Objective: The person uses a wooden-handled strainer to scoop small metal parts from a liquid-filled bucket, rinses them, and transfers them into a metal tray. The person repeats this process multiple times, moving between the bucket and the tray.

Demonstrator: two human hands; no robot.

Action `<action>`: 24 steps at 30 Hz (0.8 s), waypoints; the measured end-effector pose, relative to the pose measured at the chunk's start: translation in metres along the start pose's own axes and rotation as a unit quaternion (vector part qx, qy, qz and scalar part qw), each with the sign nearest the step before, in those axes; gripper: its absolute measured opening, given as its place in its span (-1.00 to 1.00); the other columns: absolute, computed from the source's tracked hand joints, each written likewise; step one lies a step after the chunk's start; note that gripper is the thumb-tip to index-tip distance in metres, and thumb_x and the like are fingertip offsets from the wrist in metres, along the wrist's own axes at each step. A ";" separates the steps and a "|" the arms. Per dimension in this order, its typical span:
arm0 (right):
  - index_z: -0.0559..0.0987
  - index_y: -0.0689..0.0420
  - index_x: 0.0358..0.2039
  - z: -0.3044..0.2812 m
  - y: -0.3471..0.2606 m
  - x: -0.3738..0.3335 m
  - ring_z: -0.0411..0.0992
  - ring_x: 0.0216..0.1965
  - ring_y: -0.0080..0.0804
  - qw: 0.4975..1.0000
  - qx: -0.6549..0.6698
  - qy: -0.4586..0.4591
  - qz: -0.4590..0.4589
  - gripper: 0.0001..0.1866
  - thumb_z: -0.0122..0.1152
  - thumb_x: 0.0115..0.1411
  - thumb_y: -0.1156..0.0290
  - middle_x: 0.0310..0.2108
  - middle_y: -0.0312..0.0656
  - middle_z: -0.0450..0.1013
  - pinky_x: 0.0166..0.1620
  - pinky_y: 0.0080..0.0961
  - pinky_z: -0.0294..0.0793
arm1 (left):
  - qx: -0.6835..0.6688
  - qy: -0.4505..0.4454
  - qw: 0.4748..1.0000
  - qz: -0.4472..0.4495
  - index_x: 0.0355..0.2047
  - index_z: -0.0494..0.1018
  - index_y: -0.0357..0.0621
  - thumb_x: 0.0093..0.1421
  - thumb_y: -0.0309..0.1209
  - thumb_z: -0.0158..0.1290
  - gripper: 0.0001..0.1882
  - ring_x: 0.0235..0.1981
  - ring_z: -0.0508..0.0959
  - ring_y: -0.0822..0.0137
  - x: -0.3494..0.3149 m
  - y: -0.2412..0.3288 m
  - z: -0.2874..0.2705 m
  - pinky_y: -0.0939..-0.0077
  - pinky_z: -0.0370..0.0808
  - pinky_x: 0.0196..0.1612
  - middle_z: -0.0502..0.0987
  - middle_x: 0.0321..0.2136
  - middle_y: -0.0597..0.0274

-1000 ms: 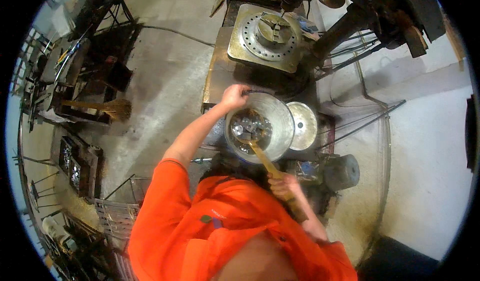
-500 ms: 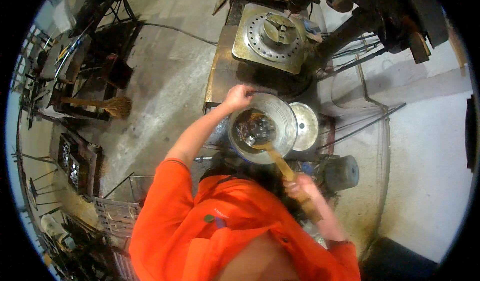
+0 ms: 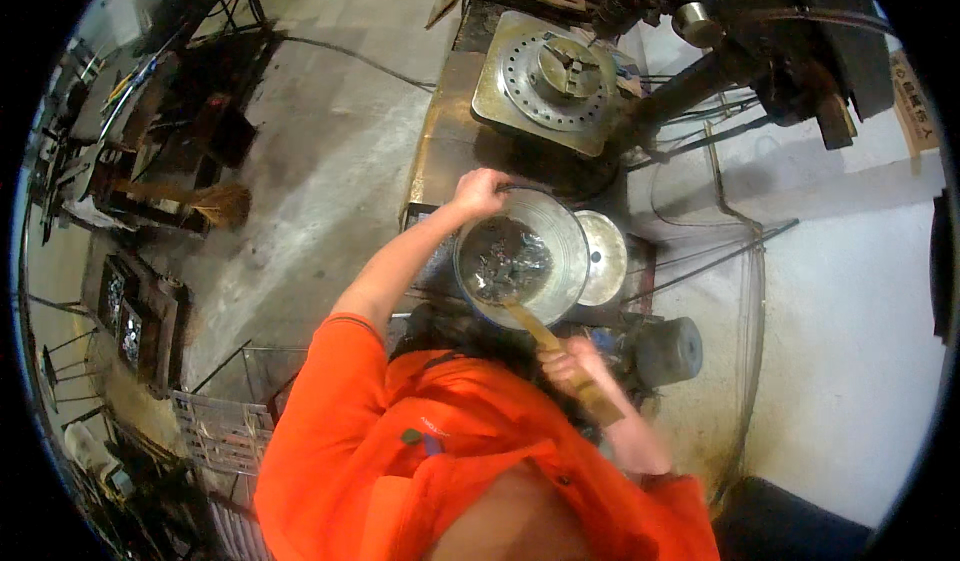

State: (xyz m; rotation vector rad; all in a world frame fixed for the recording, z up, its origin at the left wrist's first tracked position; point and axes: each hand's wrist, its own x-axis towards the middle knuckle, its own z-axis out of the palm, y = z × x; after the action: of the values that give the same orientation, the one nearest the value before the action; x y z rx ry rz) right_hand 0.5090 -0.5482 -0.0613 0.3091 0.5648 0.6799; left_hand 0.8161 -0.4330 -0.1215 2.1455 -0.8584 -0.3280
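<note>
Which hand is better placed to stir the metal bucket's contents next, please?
Probably the right hand: it grips the wooden paddle, whose far end is inside the metal bucket. The left hand is occupied, holding the bucket's rim.

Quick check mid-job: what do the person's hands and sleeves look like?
The left hand and right hand are ungloved. The left sleeve and right sleeve are short and bright orange; the left one shows a thin dark line near its hem.
</note>
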 end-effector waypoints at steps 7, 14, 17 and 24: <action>0.27 0.32 -0.18 0.013 0.033 -0.002 0.14 -0.61 -0.57 0.995 0.009 -0.049 -0.084 -0.61 0.00 -0.07 0.50 -0.54 -0.31 0.15 -0.56 -0.59 0.19 | -0.010 0.019 1.000 0.017 -0.32 0.50 -0.04 -0.14 -0.33 0.08 -0.71 -0.40 0.49 0.05 0.003 -0.001 0.001 0.24 0.42 -0.31 0.50 -0.46 0.02; 0.19 0.26 -0.09 0.034 0.080 -0.033 0.18 -0.57 -0.56 0.986 -0.083 -0.086 -0.118 -0.44 0.22 -0.10 0.48 -0.51 -0.31 0.17 -0.56 -0.57 0.23 | 0.002 0.019 0.999 0.027 -0.35 0.50 0.01 -0.14 -0.34 0.08 -0.74 -0.44 0.48 0.03 0.007 -0.004 0.004 0.21 0.40 -0.37 0.48 -0.52 0.04; 0.18 0.25 -0.08 0.033 0.112 -0.055 0.19 -0.53 -0.54 0.982 -0.091 -0.125 -0.104 -0.43 0.22 -0.09 0.49 -0.50 -0.32 0.17 -0.54 -0.54 0.27 | 0.007 0.008 1.000 0.025 -0.34 0.50 0.03 -0.14 -0.34 0.08 -0.73 -0.44 0.48 0.03 0.008 -0.007 0.003 0.22 0.41 -0.37 0.49 -0.51 0.04; 0.21 0.23 -0.08 0.044 0.118 -0.029 0.23 -0.54 -0.52 0.971 -0.109 -0.134 -0.165 -0.47 0.20 -0.07 0.53 -0.51 -0.31 0.20 -0.52 -0.53 0.31 | -0.001 -0.003 1.000 0.008 -0.33 0.50 -0.02 -0.14 -0.37 0.11 -0.72 -0.39 0.50 0.06 0.010 -0.007 0.000 0.28 0.41 -0.31 0.50 -0.47 0.05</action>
State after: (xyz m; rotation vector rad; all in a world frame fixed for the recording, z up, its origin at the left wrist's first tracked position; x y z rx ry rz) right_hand 0.4568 -0.4836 0.0378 0.0932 0.2707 0.3638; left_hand 0.8271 -0.4369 -0.1264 2.1362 -0.8774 -0.3264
